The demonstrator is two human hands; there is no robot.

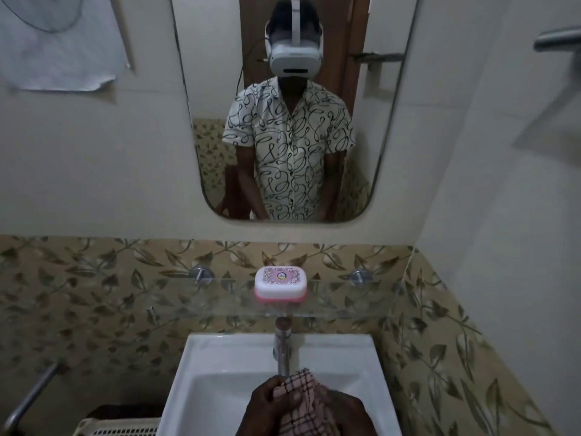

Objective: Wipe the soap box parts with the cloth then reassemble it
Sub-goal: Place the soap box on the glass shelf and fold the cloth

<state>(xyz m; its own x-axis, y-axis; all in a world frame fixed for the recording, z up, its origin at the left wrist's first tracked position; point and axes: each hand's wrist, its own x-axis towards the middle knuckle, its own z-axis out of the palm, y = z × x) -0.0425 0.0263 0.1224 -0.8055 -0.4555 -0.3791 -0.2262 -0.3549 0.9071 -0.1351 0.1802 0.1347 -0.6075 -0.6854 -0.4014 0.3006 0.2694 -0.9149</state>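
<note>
Head view: closed white-and-pink plastic soap box (280, 283) on glass shelf (345, 297), frame centre. Bottom centre, left hand (270, 404) and right hand (347, 412), fingers (290, 397) clenched round soft pink checked cloth (303, 404). Likely light, stiff, slick: grip long sides.

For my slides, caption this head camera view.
Left hand and right hand hold a checked cloth over the sink; closed soap box sits on the glass shelf.

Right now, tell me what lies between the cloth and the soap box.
The head view shows the tap standing between the cloth and the soap box, then the front strip of the glass shelf that bears the box.
</note>
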